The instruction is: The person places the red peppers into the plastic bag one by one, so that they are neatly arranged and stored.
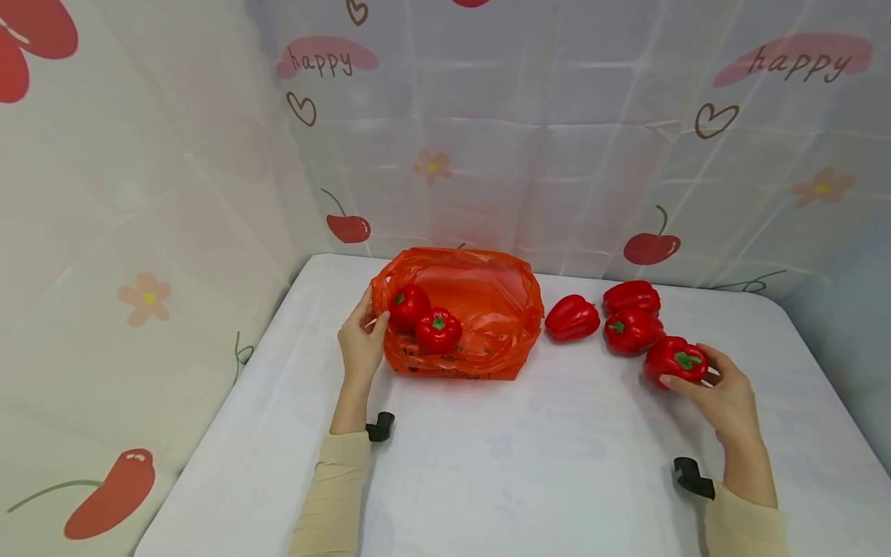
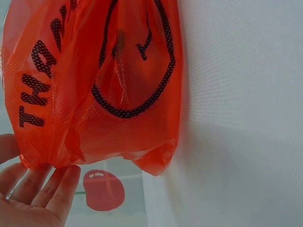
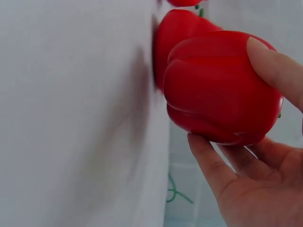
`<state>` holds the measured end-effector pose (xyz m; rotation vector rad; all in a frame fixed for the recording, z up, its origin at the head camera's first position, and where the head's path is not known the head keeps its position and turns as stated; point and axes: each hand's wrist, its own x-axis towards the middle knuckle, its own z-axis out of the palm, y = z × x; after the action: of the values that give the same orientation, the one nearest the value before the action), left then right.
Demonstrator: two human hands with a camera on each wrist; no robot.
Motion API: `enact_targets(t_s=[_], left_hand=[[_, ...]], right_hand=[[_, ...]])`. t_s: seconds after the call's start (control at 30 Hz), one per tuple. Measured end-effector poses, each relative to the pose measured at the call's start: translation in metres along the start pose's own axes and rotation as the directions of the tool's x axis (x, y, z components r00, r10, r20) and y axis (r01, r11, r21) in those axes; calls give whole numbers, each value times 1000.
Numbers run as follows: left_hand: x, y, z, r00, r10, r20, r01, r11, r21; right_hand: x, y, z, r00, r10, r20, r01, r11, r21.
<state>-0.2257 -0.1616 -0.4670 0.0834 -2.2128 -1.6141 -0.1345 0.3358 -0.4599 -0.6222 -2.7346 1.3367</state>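
An orange plastic bag (image 1: 487, 309) lies on the table with its mouth spread toward me. Two red bell peppers sit in its left part, one (image 1: 409, 307) behind the other (image 1: 438, 331). My left hand (image 1: 362, 340) holds the bag's left rim between thumb and fingers; in the left wrist view, the fingertips (image 2: 71, 177) are at the edge of the printed plastic. On the right, my right hand (image 1: 727, 398) grips another red bell pepper (image 3: 222, 90), thumb on one side and fingers on the other. In the right wrist view this pepper is raised off the table.
Three more red bell peppers lie right of the bag: one (image 1: 572, 318) beside it, two (image 1: 631, 298) (image 1: 633, 332) close together near the held one. The white table (image 1: 501, 464) meets a printed cloth backdrop (image 1: 529, 186) behind and at the left.
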Motion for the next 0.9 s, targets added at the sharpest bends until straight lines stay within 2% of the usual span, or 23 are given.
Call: enact_targets(t_s=[0.23,0.37,0.47,0.63,0.73,0.9], left_hand=[[1,3,1,1000,-23,10,23,1000,-1],[0,3,1,1000,-21,8,21,1000,-13],[-1,3,1,1000,-16,4,16,1000,-16],[0,3,1,1000,-1,-5,1,1000,-16],[0,3,1,1000,-5,-10,5,1000,-16],[-1,4,1,999,-36,-2,36,999,-6]], right_hand=[[-10,-35,-1,994,-60,-91,64,997,44],[-19,-64,4,983,-139,-124,150,985,86],[-26,-87,12,966,-224,-126,241,961,134],[-38,-121,35,925,-369,-93,381,896,228],[-42,-140,52,906,-421,-39,414,866,282],[-43,-163,83,885,-462,51,422,845,328]])
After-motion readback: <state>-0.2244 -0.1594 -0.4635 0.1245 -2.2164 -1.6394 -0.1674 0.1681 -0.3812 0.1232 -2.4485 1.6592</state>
